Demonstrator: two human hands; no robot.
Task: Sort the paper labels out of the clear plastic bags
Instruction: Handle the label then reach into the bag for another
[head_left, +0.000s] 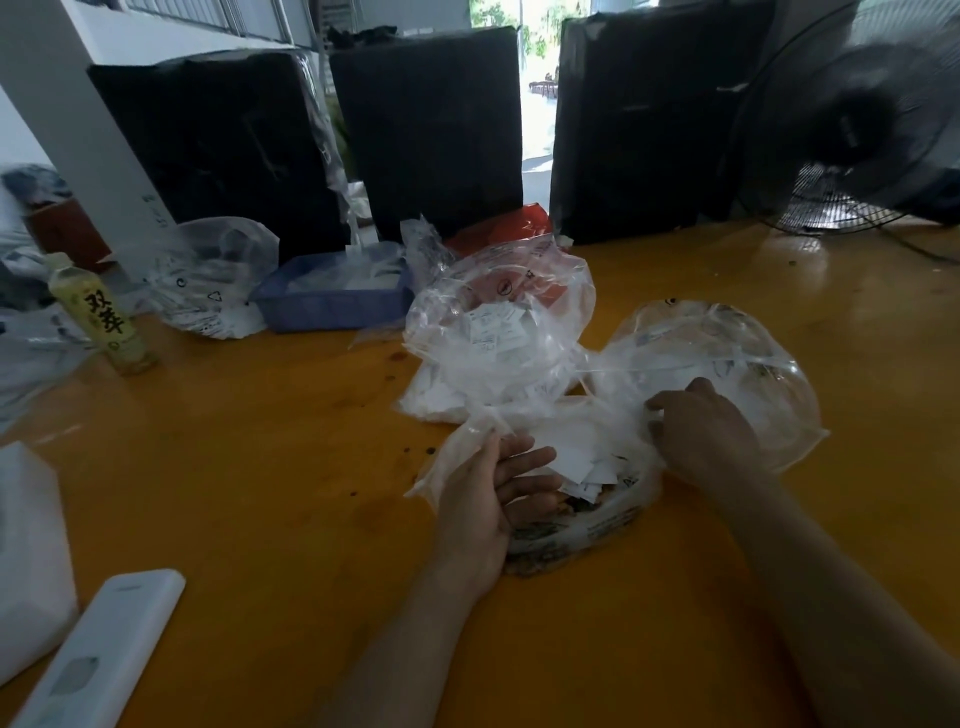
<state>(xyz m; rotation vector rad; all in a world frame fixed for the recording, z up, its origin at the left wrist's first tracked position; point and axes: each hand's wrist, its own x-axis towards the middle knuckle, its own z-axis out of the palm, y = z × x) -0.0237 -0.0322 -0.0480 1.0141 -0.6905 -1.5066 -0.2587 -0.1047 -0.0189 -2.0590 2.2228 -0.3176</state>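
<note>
— Labels (574, 460), where are they?
— Loose white slips in the near bag (582, 519), lying open on the yellow bench (260, 467) between both hands.
— Left hand (498, 493)?
— Palm up at the bag's left edge, fingers straight, thumb touching the plastic; nothing pinched that I can see.
— Right hand (701, 431)?
— Back up, fingers curled onto bunched plastic at the bag's right side.
— Other bags?
— A puffed bag (498, 332) with labels behind, and a round one (727, 364) beside the right hand.
— Beyond that?
— A blue tray (332, 306) with white paper, a bottle (98, 317) far left, a fan (862, 135) at the right.
</note>
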